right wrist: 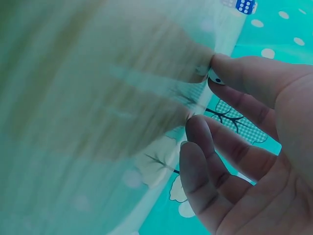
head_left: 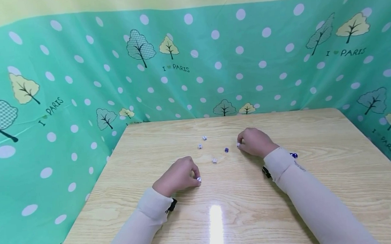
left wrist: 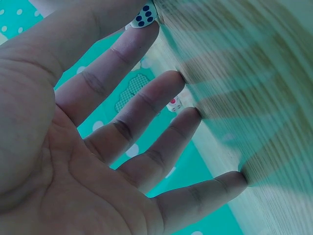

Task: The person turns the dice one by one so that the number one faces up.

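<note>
Between thumb and index finger my left hand [head_left: 179,176] pinches a white die [head_left: 199,179] at the tabletop. In the left wrist view that die [left wrist: 145,15] shows dark blue pips, and the other fingers are spread with their tips at the wood. Farther back and to the right, my right hand [head_left: 257,143] pinches another white die [head_left: 238,144]. Only a small part of this die [right wrist: 215,77] shows between thumb and finger in the right wrist view. A dark blue die [head_left: 226,149] lies just left of the right hand.
Three white dice lie between the hands and behind: one nearer [head_left: 214,161], one farther left [head_left: 200,146] and the rearmost [head_left: 204,138]. Blue dice [head_left: 293,155] sit beside the right sleeve. A green dotted curtain [head_left: 193,64] borders the wooden table [head_left: 121,220].
</note>
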A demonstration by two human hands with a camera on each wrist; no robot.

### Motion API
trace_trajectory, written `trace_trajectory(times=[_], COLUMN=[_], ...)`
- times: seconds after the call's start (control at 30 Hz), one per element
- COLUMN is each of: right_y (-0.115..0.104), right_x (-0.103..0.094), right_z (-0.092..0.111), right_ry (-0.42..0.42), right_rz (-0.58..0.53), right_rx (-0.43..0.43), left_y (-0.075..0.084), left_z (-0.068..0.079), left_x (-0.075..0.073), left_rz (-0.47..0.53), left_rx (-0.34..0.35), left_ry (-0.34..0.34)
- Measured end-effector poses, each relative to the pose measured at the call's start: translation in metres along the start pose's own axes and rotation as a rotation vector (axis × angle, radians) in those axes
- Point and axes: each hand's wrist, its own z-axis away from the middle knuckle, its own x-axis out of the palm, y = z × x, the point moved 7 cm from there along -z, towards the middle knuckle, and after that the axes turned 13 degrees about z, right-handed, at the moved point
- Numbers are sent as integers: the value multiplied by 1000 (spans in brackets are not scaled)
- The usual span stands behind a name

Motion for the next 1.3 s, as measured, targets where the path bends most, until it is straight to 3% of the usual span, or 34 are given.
trace_trajectory(times=[0.2, 0.47, 0.83, 1.1, 1.3], right_y=[-2, -7, -10, -17, -23], right_x=[2, 3, 3, -2, -3], right_z=[13, 45, 80, 95, 99], right_ry=[-6, -39, -30, 15, 16], right_rz=[-2, -88, -76, -55, -129], right_rx=[-23, -48, -94, -170, -251], left_y=[-2, 0, -2, 1, 1], left_z=[0, -1, -1, -1, -2], left_x=[1, 0, 1, 0, 1], left_rz=[-8, -2, 7, 3, 0], left_rx=[-17, -22, -32, -32, -29], left_ry=[-2, -7, -12, -8, -7])
